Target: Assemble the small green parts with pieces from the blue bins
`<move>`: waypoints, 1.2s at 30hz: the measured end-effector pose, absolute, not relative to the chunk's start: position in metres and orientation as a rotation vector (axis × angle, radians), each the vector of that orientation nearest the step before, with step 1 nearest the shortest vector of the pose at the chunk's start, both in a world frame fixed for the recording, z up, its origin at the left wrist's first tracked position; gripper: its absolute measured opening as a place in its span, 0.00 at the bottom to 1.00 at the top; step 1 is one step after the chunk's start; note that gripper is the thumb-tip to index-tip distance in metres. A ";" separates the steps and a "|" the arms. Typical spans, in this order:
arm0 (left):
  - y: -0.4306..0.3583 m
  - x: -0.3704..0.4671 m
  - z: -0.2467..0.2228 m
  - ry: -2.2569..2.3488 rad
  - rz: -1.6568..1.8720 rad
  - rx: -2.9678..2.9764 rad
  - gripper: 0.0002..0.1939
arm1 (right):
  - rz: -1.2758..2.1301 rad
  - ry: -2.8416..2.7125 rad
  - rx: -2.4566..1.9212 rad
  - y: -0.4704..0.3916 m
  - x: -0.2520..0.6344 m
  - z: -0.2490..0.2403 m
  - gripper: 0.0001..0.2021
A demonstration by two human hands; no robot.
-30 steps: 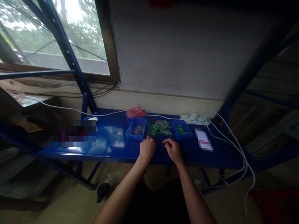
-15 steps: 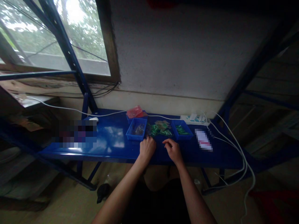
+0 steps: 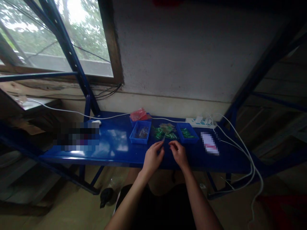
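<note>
My left hand [image 3: 153, 157] is over the front of the blue table, pinching a small, pale, thin piece [image 3: 163, 138] whose kind I cannot make out. Close by on the right, my right hand [image 3: 179, 155] has thumb and forefinger together; whatever it may hold is too small to name. Just beyond both hands lies a pile of small green packets [image 3: 165, 131]. Left of the pile is a blue bin [image 3: 139, 141] with small clear or metallic pieces. A second blue bin [image 3: 189, 140], holding green pieces, stands to the right.
Red plastic bags [image 3: 139, 114] lie on another bin at the back. A white power strip [image 3: 200, 122] with cables sits at the rear right, and a blurred-out white item [image 3: 209, 143] lies before it. Blue shelf posts [image 3: 69, 54] frame the table [image 3: 112, 153].
My left hand has moved from beside the left bin towards my right hand, bringing a small pale piece into view. My right hand has barely moved.
</note>
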State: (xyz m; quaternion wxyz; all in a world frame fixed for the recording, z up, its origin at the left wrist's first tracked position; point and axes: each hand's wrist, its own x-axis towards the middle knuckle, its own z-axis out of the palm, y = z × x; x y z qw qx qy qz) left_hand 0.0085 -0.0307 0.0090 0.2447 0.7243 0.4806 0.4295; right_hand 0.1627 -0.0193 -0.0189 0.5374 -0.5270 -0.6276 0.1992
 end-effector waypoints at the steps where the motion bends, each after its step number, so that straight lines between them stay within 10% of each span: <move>1: -0.030 0.009 0.008 1.214 1.233 1.887 0.16 | 0.481 -1.462 -1.248 -0.018 0.163 -0.020 0.10; 36: -0.002 0.010 0.000 0.943 1.091 1.570 0.13 | 0.664 -1.518 -1.184 -0.028 0.160 -0.008 0.07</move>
